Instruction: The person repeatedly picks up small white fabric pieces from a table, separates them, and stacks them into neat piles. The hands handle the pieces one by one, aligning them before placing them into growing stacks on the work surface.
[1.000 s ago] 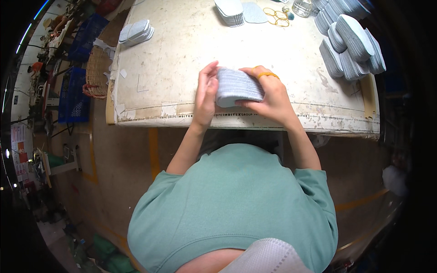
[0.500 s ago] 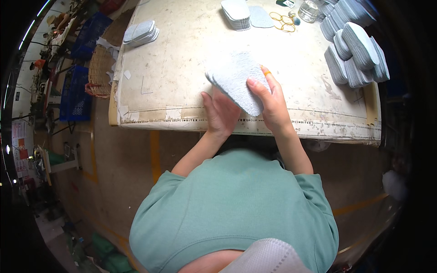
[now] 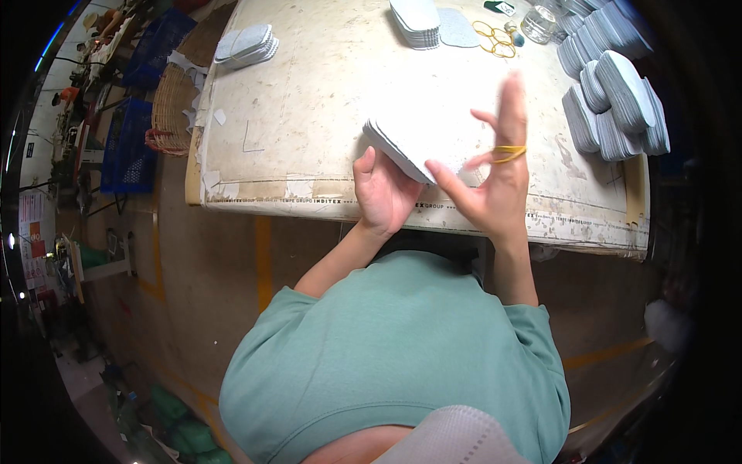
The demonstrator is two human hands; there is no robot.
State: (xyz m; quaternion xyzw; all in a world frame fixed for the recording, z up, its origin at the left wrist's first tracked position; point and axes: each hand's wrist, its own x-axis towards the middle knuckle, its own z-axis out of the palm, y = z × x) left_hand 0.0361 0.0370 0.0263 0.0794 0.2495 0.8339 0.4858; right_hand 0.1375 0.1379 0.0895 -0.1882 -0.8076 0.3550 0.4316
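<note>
A stack of pale grey, insole-shaped pads (image 3: 410,143) rests in my left hand (image 3: 386,197), tilted above the front part of the table. The left fingers go underneath and are partly hidden; the thumb stands apart at the side. My right hand (image 3: 498,197) is spread beside the stack, its index finger pointing up and blurred. Its thumb tip is at the stack's near edge; whether it touches I cannot tell. Yellow rubber bands (image 3: 509,153) loop around the right fingers. Glare washes out the upper face of the pads.
On the worn white table (image 3: 294,139) lie a banded pad stack (image 3: 246,46) at the left, another stack (image 3: 416,25) at the back, and loose yellow rubber bands (image 3: 493,39). A glass jar (image 3: 539,25) stands near piled pads (image 3: 618,97). A wicker basket (image 3: 171,108) adjoins the left edge.
My right hand has let go of the stack, moved right and spread its fingers, showing the rubber bands. The pads are now lower and tilted in my left hand.
</note>
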